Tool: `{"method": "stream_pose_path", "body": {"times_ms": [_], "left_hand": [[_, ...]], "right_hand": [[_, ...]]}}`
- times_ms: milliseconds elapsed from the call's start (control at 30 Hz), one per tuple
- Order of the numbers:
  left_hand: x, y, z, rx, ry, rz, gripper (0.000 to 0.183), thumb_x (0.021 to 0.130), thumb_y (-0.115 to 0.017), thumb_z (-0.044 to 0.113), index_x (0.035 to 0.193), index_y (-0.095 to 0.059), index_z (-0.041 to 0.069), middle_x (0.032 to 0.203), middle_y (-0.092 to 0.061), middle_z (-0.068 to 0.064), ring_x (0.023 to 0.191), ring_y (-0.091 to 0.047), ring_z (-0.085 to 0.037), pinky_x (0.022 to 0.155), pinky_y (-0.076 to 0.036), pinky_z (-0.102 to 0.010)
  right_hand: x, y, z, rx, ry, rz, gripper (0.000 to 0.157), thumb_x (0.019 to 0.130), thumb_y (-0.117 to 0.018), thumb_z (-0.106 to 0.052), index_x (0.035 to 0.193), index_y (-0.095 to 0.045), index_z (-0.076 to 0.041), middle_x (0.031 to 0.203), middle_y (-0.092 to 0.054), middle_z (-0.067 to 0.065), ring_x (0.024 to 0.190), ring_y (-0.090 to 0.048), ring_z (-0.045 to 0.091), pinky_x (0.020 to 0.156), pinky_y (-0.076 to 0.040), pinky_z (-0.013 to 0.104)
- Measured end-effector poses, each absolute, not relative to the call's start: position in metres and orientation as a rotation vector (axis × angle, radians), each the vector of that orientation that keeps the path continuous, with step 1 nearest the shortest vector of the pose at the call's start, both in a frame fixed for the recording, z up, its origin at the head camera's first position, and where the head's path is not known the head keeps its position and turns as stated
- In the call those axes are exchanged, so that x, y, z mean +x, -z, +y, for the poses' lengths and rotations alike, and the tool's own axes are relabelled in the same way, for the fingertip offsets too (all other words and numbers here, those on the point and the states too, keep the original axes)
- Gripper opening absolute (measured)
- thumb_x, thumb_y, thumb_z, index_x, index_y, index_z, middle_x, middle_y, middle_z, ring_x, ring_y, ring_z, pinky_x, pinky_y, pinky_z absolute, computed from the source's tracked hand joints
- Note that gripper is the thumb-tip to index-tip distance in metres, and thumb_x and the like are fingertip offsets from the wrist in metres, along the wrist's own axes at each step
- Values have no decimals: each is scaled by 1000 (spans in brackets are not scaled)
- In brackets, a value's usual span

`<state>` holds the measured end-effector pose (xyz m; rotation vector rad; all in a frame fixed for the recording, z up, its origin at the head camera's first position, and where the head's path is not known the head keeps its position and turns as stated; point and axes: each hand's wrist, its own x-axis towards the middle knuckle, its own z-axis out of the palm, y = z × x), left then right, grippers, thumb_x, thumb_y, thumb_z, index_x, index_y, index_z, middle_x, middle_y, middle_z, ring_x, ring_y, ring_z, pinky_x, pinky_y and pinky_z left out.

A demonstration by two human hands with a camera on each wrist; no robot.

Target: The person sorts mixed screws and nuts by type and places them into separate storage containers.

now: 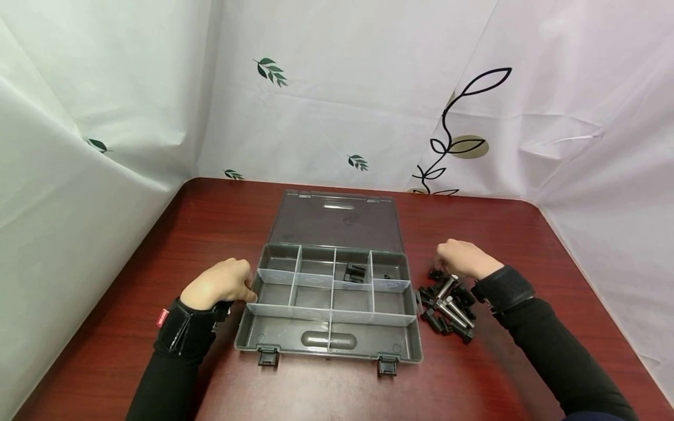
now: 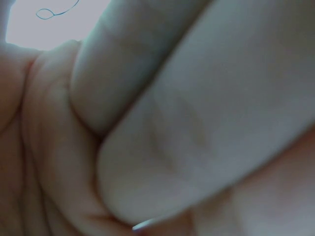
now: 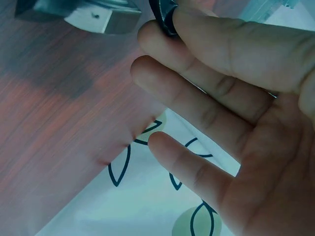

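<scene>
A grey plastic compartment box (image 1: 310,316) lies on the table, its clear lid (image 1: 337,222) folded back. My left hand (image 1: 221,283) is at the box's left wall, fingers curled into the palm in the left wrist view and a fingertip right at the rim. A pile of black and silver hex-head bolts (image 1: 447,304) lies right of the box. At the pile's far end, my right hand (image 1: 463,259) pinches a small glossy black piece (image 3: 165,14) between thumb and index finger; the other fingers extend loosely. Most of the piece is hidden or out of frame.
Several black pieces (image 1: 354,272) sit in a back-row compartment, and a tiny black bit (image 1: 387,276) lies in the one to its right. Two black latches (image 1: 268,356) hang at the box's front. White patterned cloth (image 1: 337,117) encloses the dark red table (image 1: 221,210).
</scene>
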<state>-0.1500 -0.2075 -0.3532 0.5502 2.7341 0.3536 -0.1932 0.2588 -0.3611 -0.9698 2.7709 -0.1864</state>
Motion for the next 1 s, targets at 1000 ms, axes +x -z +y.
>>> {"method": "stream_pose_path", "body": {"times_ms": [1000], "left_hand": [[-150,355,-210,578,-401,2735,38,67,-73,20,49,-39,18,51,-28,10,50,-30,-10,49,-25,-26]], "right_hand": [[-190,331,259,-1041,121,2909,35,75,-48,12,60,-41,-20,59,-26,-9,56,-18,9,54,-18,29]]}}
